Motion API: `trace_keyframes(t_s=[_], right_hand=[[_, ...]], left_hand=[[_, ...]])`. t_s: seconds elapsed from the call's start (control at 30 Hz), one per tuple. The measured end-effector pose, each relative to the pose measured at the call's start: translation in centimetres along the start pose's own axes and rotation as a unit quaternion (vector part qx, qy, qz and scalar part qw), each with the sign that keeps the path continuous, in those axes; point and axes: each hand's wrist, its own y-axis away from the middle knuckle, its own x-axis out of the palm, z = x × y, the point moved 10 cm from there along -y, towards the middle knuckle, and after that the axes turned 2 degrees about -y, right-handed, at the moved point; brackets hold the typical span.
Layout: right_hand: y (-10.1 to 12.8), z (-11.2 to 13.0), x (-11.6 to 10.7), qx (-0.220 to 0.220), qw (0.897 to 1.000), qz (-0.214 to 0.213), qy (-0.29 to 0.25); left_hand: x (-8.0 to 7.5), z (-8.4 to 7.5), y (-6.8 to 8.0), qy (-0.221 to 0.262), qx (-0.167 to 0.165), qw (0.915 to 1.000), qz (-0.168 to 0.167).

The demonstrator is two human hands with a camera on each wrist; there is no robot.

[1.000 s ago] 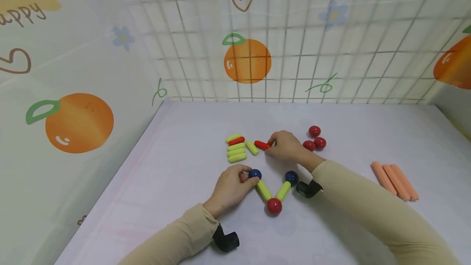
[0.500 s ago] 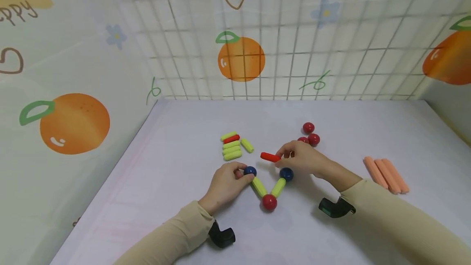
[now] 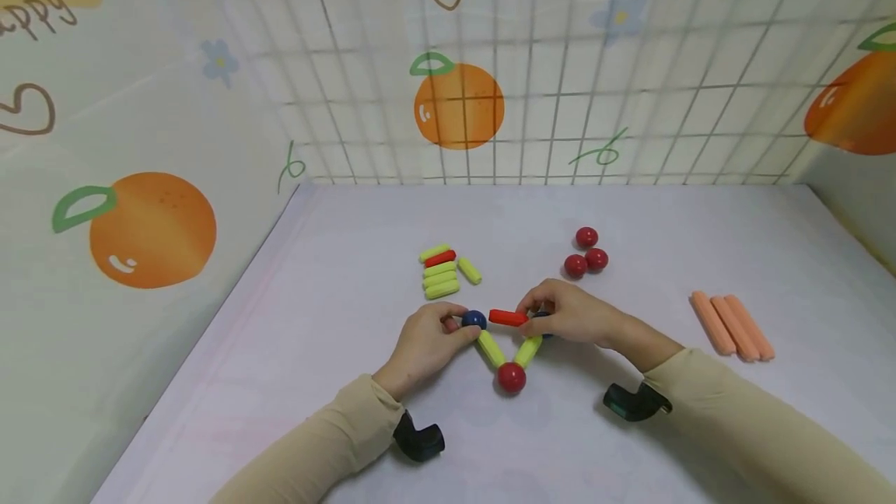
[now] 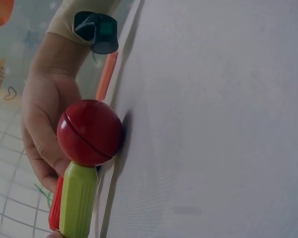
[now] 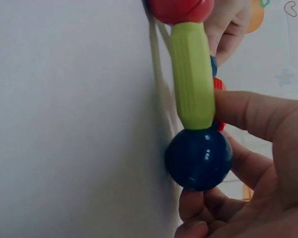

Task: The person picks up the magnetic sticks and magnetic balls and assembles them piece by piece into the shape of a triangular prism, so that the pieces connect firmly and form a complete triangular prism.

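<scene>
A V of two green sticks (image 3: 491, 348) joins a red ball (image 3: 512, 377) at the near tip to a blue ball on each arm. My left hand (image 3: 455, 325) pinches the left blue ball (image 3: 474, 320). My right hand (image 3: 528, 314) pinches a red stick (image 3: 507, 317) and holds it level between the two blue balls, its left end at the left ball. The right blue ball (image 5: 198, 158) sits under my right fingers (image 5: 258, 119) on the end of a green stick (image 5: 191, 79). The left wrist view shows the red ball (image 4: 89, 131) close up.
A pile of green sticks with one red stick (image 3: 439, 274) lies behind the V, with a loose green stick (image 3: 470, 271) beside it. Three red balls (image 3: 586, 253) sit at the back right and three orange sticks (image 3: 731, 325) at the far right. Printed walls (image 3: 462, 99) enclose the white table (image 3: 315, 271).
My right hand lifted the red stick from beside the pile and brought it toward me, down between the two blue balls. My left hand stayed on the left blue ball.
</scene>
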Motion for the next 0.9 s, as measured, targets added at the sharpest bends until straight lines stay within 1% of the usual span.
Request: trace_keyframes(t_s=[0.17,0.33,0.57,0.73,0.9], right_hand=[[0.0,-0.2,0.2,0.001,1.0,0.003,0.004],[0.1,0.1,0.2,-0.004,1.0,0.006,0.014],[1.0,-0.5,-0.8,0.017,0.999,-0.008,0.037],[1.8,-1.1,-1.5,0.007,0.999,-0.004,0.033],[1.9,-1.6,-1.6,0.012,1.0,-0.004,0.029]], left_hand=[[0.1,-0.3,0.0,0.004,0.005,1.0,0.0],[0.2,-0.3,-0.1,0.009,0.002,1.0,0.002],[0.3,-0.3,0.0,0.007,-0.001,1.0,0.001],[0.3,-0.3,0.0,0.003,0.005,1.0,-0.003],[0.2,-0.3,0.0,0.006,0.009,0.9999,-0.008]])
